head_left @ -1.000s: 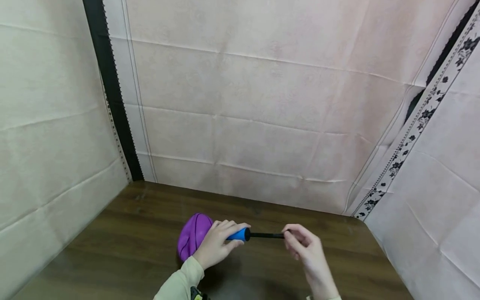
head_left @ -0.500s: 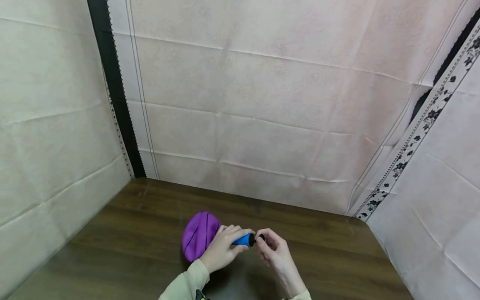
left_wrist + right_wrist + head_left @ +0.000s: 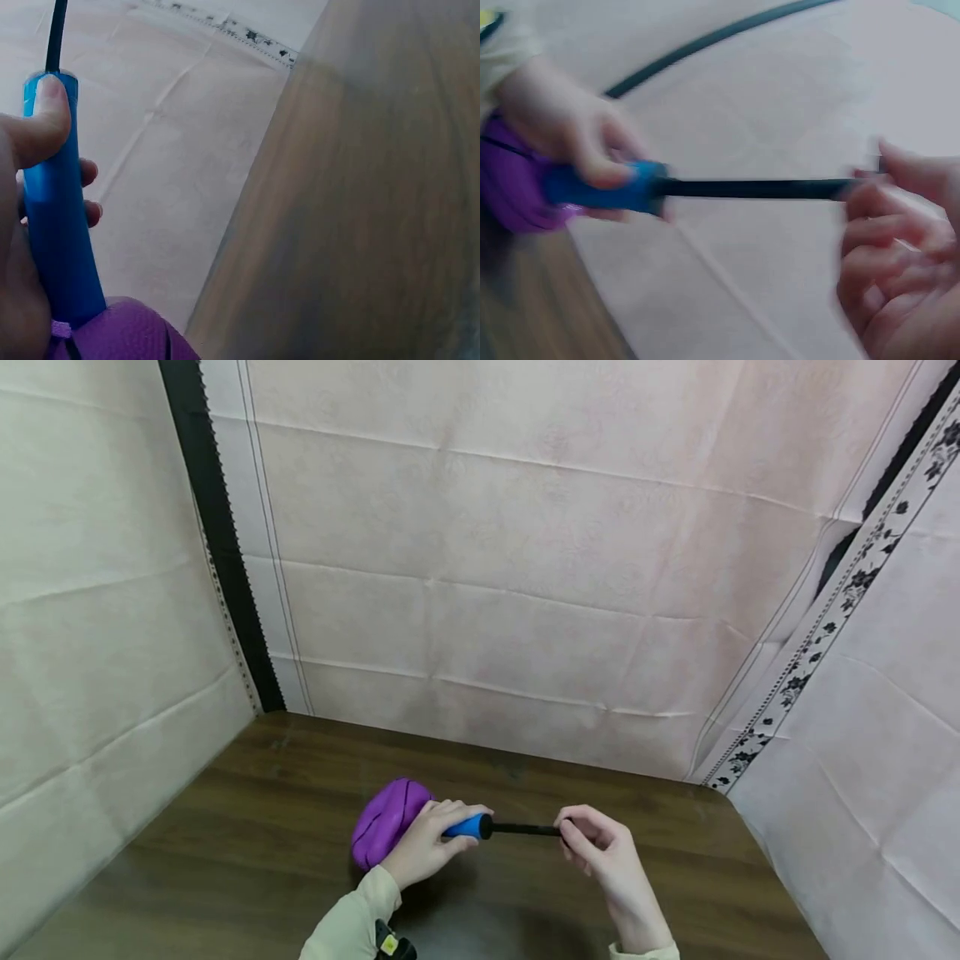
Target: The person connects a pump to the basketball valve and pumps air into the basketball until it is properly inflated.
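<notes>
One blue cylinder (image 3: pixel 463 827) is pointing toward three o'clock above the table (image 3: pixel 225 827), as the head view shows. The left grip (image 3: pixel 426 843) is holding it firmly, fingers and thumb curling round the barrel. From its dark-capped end a thin black rod (image 3: pixel 525 829) is running on toward three o'clock, where the right grip (image 3: pixel 603 856) is pinching the far tip, thumb against fingers. Around ten o'clock from the left grip, a purple ball (image 3: pixel 386 822) with dark grooves is touching the cylinder's other end. Pale cloth (image 3: pixel 480 568) is hanging at twelve o'clock.
</notes>
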The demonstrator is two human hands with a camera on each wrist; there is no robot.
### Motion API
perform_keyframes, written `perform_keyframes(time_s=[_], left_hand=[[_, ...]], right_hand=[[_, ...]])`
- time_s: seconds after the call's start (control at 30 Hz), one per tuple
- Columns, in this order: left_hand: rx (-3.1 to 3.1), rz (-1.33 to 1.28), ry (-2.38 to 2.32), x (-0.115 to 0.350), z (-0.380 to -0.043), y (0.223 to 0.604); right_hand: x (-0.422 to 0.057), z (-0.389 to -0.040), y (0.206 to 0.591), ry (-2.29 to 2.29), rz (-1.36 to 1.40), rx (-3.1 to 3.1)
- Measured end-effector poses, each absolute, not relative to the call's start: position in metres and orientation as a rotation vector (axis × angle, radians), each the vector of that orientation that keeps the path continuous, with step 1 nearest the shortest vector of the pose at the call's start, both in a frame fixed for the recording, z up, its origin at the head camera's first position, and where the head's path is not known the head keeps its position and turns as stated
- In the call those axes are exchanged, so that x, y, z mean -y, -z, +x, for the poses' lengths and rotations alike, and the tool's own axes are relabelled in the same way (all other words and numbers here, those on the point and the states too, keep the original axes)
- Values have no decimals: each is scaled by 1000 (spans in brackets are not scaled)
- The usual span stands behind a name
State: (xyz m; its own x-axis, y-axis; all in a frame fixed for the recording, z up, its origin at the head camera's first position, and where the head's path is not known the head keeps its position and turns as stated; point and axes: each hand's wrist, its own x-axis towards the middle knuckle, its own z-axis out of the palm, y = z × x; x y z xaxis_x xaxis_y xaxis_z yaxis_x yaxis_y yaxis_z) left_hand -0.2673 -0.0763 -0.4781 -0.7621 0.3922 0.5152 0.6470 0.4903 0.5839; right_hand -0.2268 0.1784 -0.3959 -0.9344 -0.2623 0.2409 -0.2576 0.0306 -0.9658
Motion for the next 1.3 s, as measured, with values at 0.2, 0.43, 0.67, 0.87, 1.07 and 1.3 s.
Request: perform_keyframes(time_s=[0.2,0.43,0.67,0.87,1.07,1.3], left_hand=[[2432,-864,1117,81,-270,486],[2417,-953,1091,71,-269,479],[2480,-963,1077,78,-270,472],[2497,-888,1097,91,-272,472],[2427,-900,1014,83,-267,470],[2368,-954,912,71,-263,467]], right_hand=[[-165,-237,412,2088,-693,-2152],[-136,-249,442,2046,-718,-2079],[-146,-241,424,2023,-523,-2244],[-168,-231,402,2164,-525,-2264],[-153,-238,418,2154,-642,-2098],[-134,-242,430,2083,-513,-2088]])
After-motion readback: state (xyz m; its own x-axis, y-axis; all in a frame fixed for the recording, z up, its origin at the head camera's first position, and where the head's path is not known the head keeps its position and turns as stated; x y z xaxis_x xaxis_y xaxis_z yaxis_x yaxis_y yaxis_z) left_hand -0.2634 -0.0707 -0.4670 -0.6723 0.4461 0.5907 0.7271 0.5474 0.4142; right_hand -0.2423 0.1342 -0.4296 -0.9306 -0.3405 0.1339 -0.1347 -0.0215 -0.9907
